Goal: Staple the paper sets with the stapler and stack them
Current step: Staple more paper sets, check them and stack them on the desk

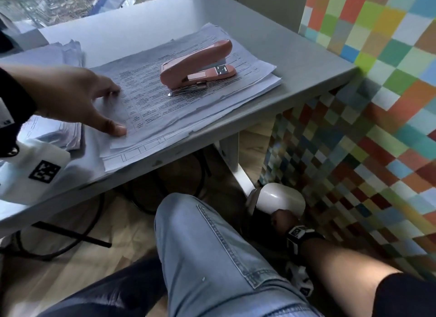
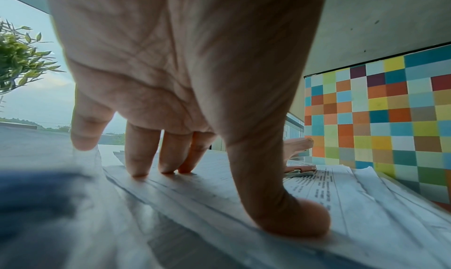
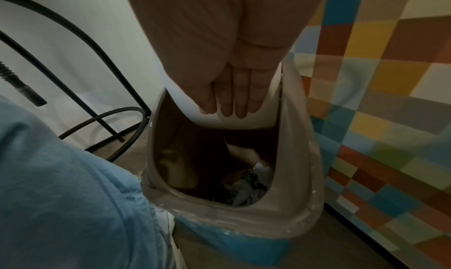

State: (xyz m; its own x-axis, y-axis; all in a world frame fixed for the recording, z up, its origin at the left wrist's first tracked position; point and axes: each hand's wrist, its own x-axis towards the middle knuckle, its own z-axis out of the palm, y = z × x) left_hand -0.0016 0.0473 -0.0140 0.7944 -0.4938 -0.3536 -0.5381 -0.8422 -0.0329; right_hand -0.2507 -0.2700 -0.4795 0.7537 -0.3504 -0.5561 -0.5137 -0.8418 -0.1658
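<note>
A pink stapler (image 1: 195,66) lies swung open on top of a loose stack of printed paper sets (image 1: 212,99) on the grey table (image 1: 306,57). My left hand (image 1: 111,110) rests on the stack's left part, thumb and fingertips (image 2: 139,169) pressing down on the top sheet. The stapler (image 2: 299,147) shows pink behind the thumb in the left wrist view. My right hand (image 3: 231,103) is down beside my knee, straight fingers pushing the white swing lid (image 3: 244,122) of a waste bin (image 3: 300,176) inward. In the head view that hand (image 1: 280,218) is mostly hidden behind the lid.
Two more paper piles (image 1: 61,54) (image 1: 59,132) lie at the table's left. A white device with a black marker (image 1: 35,170) sits at the near left edge. A multicoloured tiled wall (image 1: 377,104) stands close on the right. A black metal frame (image 1: 59,236) is under the table.
</note>
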